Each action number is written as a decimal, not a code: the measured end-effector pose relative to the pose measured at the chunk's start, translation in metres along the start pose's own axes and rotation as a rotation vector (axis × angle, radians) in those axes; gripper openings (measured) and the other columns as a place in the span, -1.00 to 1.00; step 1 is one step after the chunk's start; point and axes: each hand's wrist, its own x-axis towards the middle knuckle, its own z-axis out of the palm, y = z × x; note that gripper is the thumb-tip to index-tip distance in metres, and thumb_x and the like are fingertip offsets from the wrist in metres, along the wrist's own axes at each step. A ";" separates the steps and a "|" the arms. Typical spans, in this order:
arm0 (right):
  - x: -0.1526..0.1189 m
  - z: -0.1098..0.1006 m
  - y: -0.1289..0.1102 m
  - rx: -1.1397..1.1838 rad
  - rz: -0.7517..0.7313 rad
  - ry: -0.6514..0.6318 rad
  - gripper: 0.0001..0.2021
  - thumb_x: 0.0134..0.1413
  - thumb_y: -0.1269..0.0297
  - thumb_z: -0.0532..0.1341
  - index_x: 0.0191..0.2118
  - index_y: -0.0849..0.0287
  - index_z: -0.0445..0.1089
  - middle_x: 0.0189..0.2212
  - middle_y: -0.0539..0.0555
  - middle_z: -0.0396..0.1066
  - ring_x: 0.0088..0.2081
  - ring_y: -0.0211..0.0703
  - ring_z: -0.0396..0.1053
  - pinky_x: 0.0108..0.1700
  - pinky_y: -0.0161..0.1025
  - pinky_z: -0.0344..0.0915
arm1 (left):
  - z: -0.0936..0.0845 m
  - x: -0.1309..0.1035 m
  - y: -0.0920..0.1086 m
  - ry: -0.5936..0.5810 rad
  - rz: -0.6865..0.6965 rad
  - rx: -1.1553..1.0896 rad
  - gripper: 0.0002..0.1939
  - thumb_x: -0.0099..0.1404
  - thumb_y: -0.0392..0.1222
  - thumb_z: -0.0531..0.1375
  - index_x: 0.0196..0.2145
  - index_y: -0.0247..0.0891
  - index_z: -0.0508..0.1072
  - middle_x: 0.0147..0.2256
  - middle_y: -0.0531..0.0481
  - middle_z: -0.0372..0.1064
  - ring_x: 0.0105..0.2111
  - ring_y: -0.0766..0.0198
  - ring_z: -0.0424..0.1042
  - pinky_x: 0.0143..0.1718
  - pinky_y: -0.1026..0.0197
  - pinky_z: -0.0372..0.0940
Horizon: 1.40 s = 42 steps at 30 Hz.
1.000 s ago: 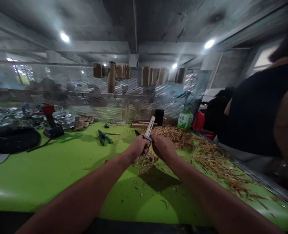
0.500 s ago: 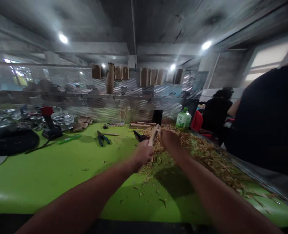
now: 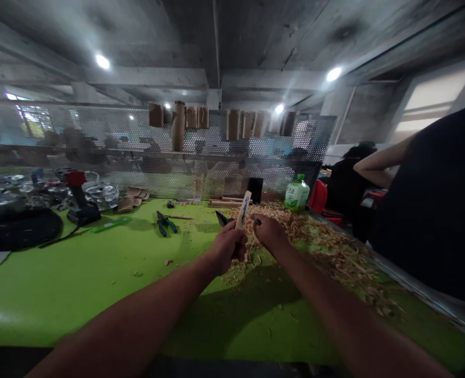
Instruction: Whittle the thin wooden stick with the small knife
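Note:
My left hand (image 3: 229, 244) is closed around a pale wooden strip (image 3: 244, 209), which stands up from the fist, tilted slightly right. A dark bluish mark shows on its face. Just to the right, my right hand (image 3: 270, 232) is also closed, near the strip. A small dark bit shows at its fingers, but what it holds is mostly hidden. Curled wood shavings (image 3: 291, 219) lie heaped behind and right of my hands. Behind the left hand, a dark pointed object (image 3: 221, 218) rests on the green table (image 3: 98, 283).
Pliers (image 3: 166, 224), a green cutter (image 3: 112, 224) and a cordless drill (image 3: 78, 197) lie to the left. A green bottle (image 3: 296, 193) stands at the back right, before a perforated metal screen (image 3: 212, 157). A person in dark clothes (image 3: 433, 210) is close on the right.
The strip has turned more upright and its marked face shows now. My right hand has drawn back slightly from the strip's tip. The person on the right has shifted, with a bent arm now visible.

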 end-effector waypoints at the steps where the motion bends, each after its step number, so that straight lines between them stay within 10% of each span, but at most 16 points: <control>1: -0.003 -0.002 -0.004 -0.036 -0.029 -0.025 -0.65 0.17 0.27 0.03 0.00 0.04 0.44 -0.19 0.10 0.53 -0.20 -0.12 0.43 -0.24 -0.32 0.18 | -0.001 -0.001 0.000 -0.033 -0.003 0.010 -0.82 0.06 -0.24 0.12 -0.33 -0.20 0.21 -0.55 0.17 0.18 -0.73 0.45 0.16 -0.74 0.37 0.08; 7: -0.012 -0.013 -0.015 -0.153 -0.121 -0.099 -0.70 0.21 0.23 0.00 -0.10 0.06 0.45 -0.21 0.09 0.52 -0.20 -0.14 0.42 -0.28 -0.33 0.12 | 0.000 -0.005 0.005 -0.116 -0.088 0.030 -0.68 -0.01 -0.28 0.19 -0.25 -0.20 0.25 -0.51 0.14 0.24 -0.66 0.38 0.27 -0.66 0.26 0.28; 24: -0.018 -0.012 -0.029 -0.252 -0.181 -0.111 -0.72 0.20 0.35 -0.03 -0.20 0.13 0.43 -0.30 0.14 0.51 -0.29 -0.14 0.43 -0.31 -0.31 0.13 | 0.005 -0.004 0.015 0.032 -0.089 0.030 -0.77 -0.01 -0.30 0.08 -0.35 -0.16 0.12 -0.67 0.27 0.01 -0.81 0.51 -0.14 -0.80 0.43 -0.21; 35: -0.008 -0.012 -0.010 -0.251 -0.119 -0.004 -0.71 0.21 0.34 -0.02 -0.22 0.18 0.46 -0.28 0.18 0.50 -0.22 -0.13 0.42 -0.22 -0.31 0.15 | 0.015 -0.015 0.013 -0.033 -0.091 0.126 -0.64 0.06 -0.32 0.05 -0.13 -0.19 0.21 -0.66 0.28 0.01 -0.80 0.51 -0.12 -0.79 0.43 -0.16; 42: 0.019 -0.018 0.055 -0.088 0.289 -0.002 -0.73 0.18 0.30 0.05 -0.20 0.26 0.47 -0.26 0.28 0.49 -0.19 0.05 0.45 -0.23 -0.23 0.24 | 0.042 -0.046 0.007 -0.275 -0.136 0.271 -0.65 0.12 -0.28 0.10 -0.09 -0.24 0.26 -0.60 0.21 0.11 -0.76 0.49 0.00 -0.79 0.38 0.07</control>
